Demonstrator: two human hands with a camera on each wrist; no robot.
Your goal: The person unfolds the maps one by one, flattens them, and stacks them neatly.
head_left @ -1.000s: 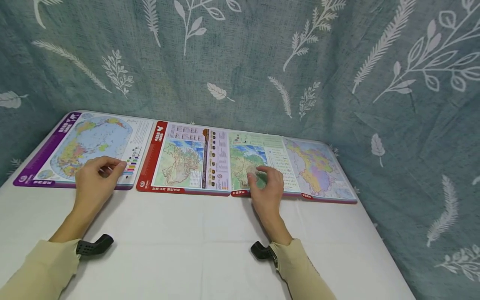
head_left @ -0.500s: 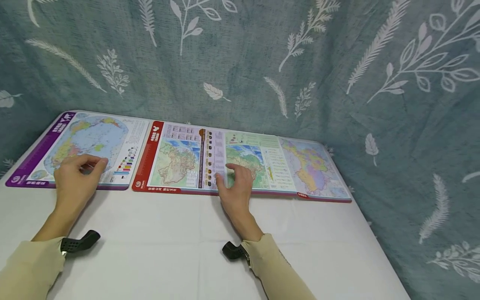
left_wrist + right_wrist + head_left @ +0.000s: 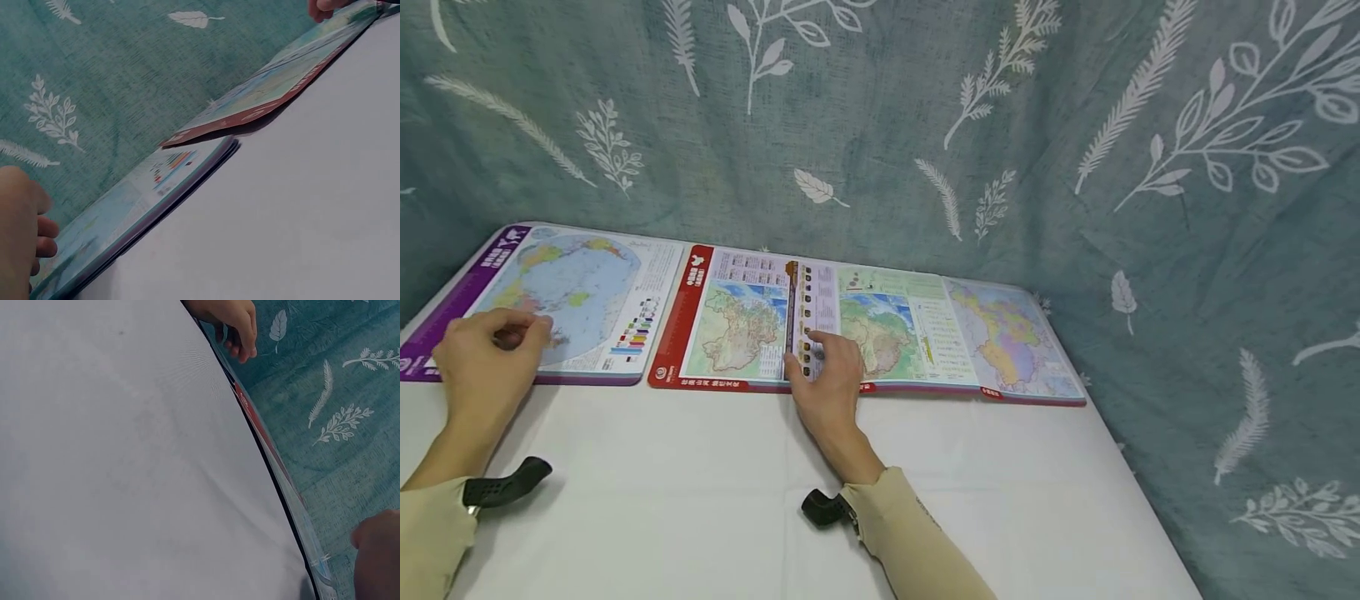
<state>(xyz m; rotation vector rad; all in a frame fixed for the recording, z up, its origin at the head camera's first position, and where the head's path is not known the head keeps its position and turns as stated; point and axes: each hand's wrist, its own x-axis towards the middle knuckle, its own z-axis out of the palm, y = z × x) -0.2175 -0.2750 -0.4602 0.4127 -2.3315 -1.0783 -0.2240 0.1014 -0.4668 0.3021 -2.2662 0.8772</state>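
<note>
My left hand (image 3: 493, 358) hovers over the lower left of a purple-edged world map (image 3: 580, 292), fingers loosely curled and thumb close to the index finger, nothing seen between them. In the left wrist view that hand (image 3: 22, 231) appears beside the map sheet (image 3: 144, 187). Further right, a red-edged map sheet (image 3: 741, 321) shows a relief map. My right hand (image 3: 827, 375) is over its right end, thumb and index finger apart, holding nothing. Whether either hand touches the sheets cannot be told. A green relief map (image 3: 880, 333) and a multicoloured map (image 3: 1011, 333) continue the row.
The sheets lie along the back of a white-covered table (image 3: 700, 483). A teal curtain (image 3: 865, 108) with white leaf patterns rises directly behind them and along the right side. Black wrist cameras (image 3: 508, 483) are worn at both sleeves.
Both hands have moved left: the left one across the world map, the right one from the green relief map to the red-edged sheet's right end. The head view has shifted slightly right.
</note>
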